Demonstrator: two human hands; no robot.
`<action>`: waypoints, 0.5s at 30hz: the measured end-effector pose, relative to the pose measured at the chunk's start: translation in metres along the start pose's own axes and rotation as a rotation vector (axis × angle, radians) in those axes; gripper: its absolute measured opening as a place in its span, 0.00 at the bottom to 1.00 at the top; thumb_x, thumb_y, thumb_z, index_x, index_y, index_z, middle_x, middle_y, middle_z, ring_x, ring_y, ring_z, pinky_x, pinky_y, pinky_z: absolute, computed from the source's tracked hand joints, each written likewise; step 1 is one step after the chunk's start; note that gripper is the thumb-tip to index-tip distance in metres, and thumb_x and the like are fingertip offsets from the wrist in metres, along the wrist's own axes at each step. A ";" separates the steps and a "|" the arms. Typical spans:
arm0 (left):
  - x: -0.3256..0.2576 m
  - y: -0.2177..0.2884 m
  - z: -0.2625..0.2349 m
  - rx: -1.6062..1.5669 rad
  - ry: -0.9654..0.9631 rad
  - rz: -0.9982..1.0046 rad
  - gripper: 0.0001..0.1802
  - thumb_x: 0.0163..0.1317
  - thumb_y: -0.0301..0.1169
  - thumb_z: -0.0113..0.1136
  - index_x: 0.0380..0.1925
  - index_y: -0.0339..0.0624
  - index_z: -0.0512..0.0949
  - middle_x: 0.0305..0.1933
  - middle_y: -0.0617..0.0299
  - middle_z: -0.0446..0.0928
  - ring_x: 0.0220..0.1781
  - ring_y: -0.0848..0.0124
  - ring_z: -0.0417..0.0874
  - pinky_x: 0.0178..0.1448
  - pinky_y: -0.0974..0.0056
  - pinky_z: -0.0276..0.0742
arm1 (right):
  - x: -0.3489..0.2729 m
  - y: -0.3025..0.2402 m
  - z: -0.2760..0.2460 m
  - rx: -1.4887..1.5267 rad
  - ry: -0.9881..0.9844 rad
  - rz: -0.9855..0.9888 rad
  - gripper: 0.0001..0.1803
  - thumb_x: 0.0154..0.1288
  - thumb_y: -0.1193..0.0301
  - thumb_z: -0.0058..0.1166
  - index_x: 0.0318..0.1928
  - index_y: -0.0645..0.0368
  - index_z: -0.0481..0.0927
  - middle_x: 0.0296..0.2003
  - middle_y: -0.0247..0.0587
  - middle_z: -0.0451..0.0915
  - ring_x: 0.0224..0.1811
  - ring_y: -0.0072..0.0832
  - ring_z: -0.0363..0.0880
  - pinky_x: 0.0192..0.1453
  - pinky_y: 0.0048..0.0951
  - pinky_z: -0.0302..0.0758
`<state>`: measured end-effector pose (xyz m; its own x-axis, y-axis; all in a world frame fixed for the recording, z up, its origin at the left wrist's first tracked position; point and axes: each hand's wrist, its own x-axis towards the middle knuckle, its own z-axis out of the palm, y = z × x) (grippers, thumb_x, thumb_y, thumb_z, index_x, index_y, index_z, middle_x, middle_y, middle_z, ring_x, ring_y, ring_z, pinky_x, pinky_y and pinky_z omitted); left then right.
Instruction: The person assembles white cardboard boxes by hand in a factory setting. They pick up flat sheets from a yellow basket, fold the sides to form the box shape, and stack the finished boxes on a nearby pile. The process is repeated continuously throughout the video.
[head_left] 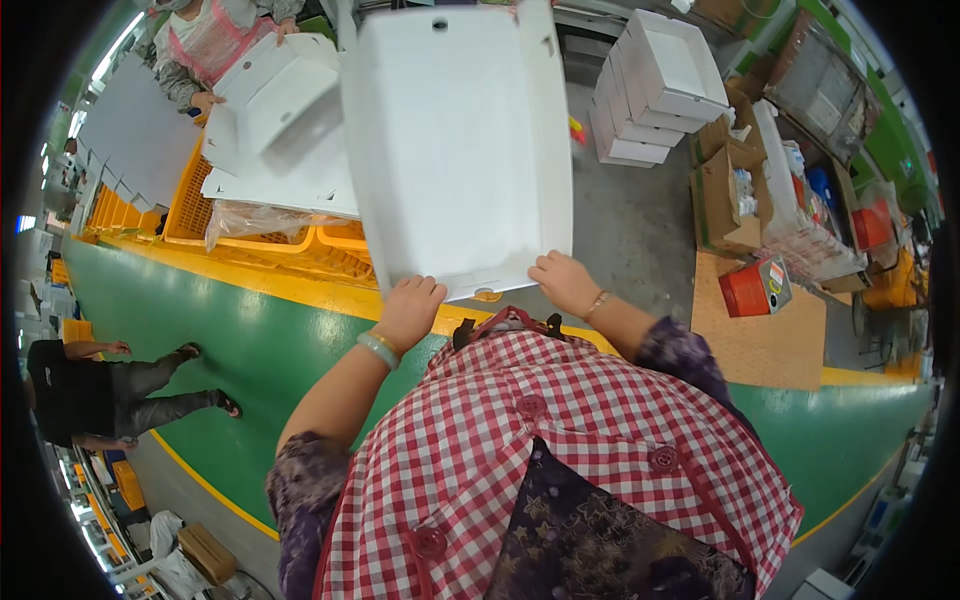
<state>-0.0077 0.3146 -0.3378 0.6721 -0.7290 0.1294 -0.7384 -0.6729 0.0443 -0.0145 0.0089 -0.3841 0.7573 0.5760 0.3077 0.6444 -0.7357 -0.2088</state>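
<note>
A large white cardboard box tray [455, 140], open toward me, with low folded walls and a small hole at its far end, is in front of me. My left hand [412, 308] grips the left corner of its near wall, fingers curled over the edge. At the right corner, my right hand [565, 283] holds the same wall with fingers bent over it. Both thumbs are hidden behind the cardboard. To the left, a co-worker's hand [207, 101] touches another partly folded white box [285, 95] above flat white sheets [285, 188].
Yellow plastic crates [185, 205] support the sheets at left. Stacked white boxes [645, 95] stand at back right. Brown cartons [727, 200] and a red tin [750, 288] are farther right. A person in dark clothes [85, 392] walks on the green floor [255, 440].
</note>
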 end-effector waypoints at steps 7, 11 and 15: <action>-0.008 -0.007 0.032 -0.116 -0.066 -0.198 0.06 0.53 0.28 0.57 0.31 0.43 0.71 0.33 0.57 0.71 0.39 0.56 0.74 0.40 0.54 0.74 | 0.031 0.012 -0.009 -0.106 -0.124 -0.124 0.04 0.50 0.71 0.54 0.29 0.52 0.74 0.28 0.35 0.74 0.37 0.33 0.75 0.39 0.35 0.72; -0.012 -0.009 0.036 -0.130 -0.066 -0.202 0.05 0.54 0.28 0.54 0.30 0.42 0.71 0.32 0.56 0.71 0.39 0.56 0.75 0.41 0.54 0.74 | 0.042 0.017 -0.007 -0.105 -0.366 -0.084 0.05 0.52 0.69 0.53 0.31 0.52 0.78 0.31 0.37 0.78 0.38 0.35 0.78 0.41 0.37 0.74; -0.007 -0.013 0.041 -0.127 -0.110 -0.182 0.06 0.53 0.27 0.55 0.31 0.41 0.71 0.33 0.55 0.72 0.39 0.54 0.74 0.41 0.53 0.74 | 0.048 0.020 0.002 -0.056 -0.492 0.033 0.09 0.50 0.69 0.53 0.34 0.52 0.80 0.32 0.39 0.81 0.39 0.38 0.80 0.40 0.39 0.75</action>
<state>-0.0008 0.3236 -0.3803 0.7916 -0.6110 0.0001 -0.6008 -0.7784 0.1822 0.0346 0.0225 -0.3754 0.7462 0.6422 -0.1754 0.6228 -0.7665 -0.1567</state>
